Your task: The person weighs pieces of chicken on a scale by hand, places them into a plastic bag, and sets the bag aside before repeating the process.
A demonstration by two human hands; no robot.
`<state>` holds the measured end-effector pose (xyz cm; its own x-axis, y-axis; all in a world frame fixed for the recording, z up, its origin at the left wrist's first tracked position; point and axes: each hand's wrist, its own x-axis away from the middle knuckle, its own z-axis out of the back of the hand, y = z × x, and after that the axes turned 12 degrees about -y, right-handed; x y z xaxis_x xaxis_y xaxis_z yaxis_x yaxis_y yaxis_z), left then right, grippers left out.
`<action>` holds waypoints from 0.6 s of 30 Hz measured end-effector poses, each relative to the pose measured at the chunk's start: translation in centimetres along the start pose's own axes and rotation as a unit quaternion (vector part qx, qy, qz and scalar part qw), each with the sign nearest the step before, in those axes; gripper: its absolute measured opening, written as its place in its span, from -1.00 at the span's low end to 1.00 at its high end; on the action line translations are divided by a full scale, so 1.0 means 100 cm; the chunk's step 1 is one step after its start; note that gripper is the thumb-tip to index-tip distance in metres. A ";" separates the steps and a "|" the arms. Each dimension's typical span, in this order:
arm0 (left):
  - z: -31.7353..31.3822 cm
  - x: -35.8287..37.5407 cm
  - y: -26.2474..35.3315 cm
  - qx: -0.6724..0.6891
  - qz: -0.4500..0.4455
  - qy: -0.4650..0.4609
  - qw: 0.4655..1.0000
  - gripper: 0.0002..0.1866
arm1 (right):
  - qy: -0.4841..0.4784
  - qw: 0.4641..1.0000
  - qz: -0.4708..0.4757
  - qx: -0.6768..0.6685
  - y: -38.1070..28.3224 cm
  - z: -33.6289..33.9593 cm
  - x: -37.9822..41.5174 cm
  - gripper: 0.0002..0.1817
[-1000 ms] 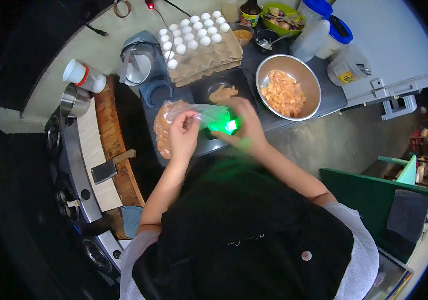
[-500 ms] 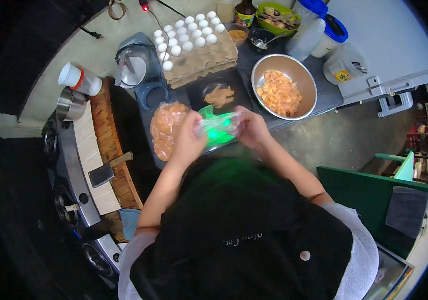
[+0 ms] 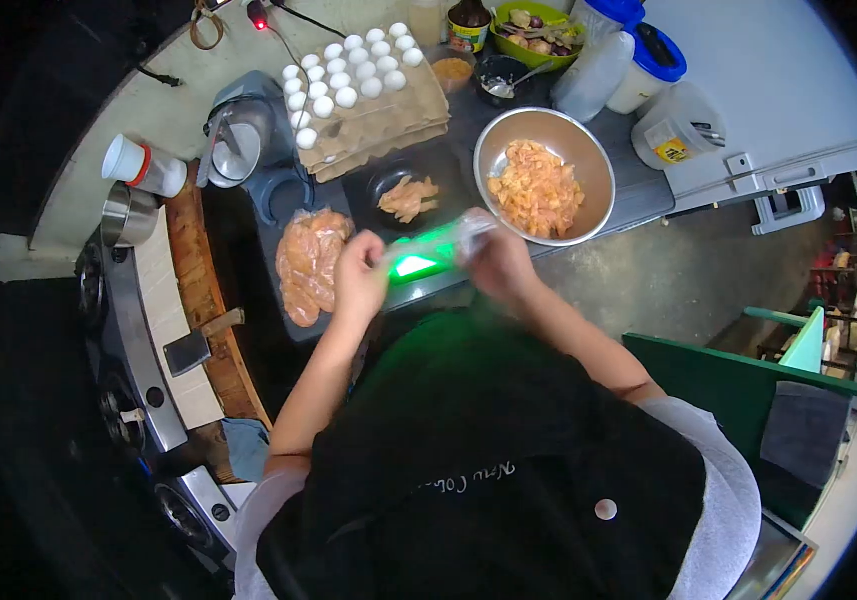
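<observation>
We have both hands up over the front edge of the dark counter (image 3: 632, 185), with a clear plastic bag (image 3: 441, 240) stretched between them. Our left hand (image 3: 361, 272) is partly closed, its fingers curled and their tips drawn together with the thumb on one end of the bag. Our right hand (image 3: 501, 262) is blurred, but we can see it gripping the bunched other end, its fingers bent in around the plastic; how tightly they close we cannot tell. A bright green glow (image 3: 417, 265) lights the bag beside our left fingertips and hides some of its surface. Just beyond the bag, pieces of pale meat (image 3: 409, 198) lie on a round black dish (image 3: 385, 183). Close beside our left hand, on its outer side, sits a filled clear bag of meat (image 3: 311, 262), resting on the counter. Past our right hand stands a wide metal bowl (image 3: 603, 190) holding a heap of cut meat (image 3: 537, 190). Farther back we see white eggs (image 3: 346, 97) in a carton tray (image 3: 404, 112), and beside that a grey appliance (image 3: 249, 95) near the wall.
</observation>
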<state>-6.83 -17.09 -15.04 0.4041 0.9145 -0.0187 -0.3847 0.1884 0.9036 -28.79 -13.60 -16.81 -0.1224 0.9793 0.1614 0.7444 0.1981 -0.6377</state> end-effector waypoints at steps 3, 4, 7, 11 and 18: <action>-0.005 -0.019 -0.014 0.305 0.031 0.090 0.948 -0.76 | -0.145 0.983 -0.103 -0.052 -0.025 -0.018 0.014 -0.74; -0.008 -0.022 0.000 0.500 0.023 0.085 0.862 -0.84 | -0.144 0.983 -0.104 -0.052 -0.028 -0.015 0.014 -0.74; -0.021 -0.009 0.023 0.621 0.134 -0.020 0.772 -0.88 | -0.155 0.898 -0.042 0.409 -0.033 -0.002 0.013 -0.82; -0.041 0.004 0.033 0.218 0.115 -0.328 0.912 -0.90 | 0.063 0.961 0.016 0.268 -0.039 0.035 -0.001 -0.92; -0.060 -0.008 -0.032 0.371 0.041 -0.018 0.927 -0.87 | -0.086 0.983 -0.153 0.045 -0.057 0.042 0.022 -0.91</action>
<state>-10.89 -16.25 -20.49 0.4321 0.8995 0.0653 0.2570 -0.1922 0.9471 -36.03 -12.41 -16.01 -0.4470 0.8640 0.2318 0.5944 0.4805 -0.6448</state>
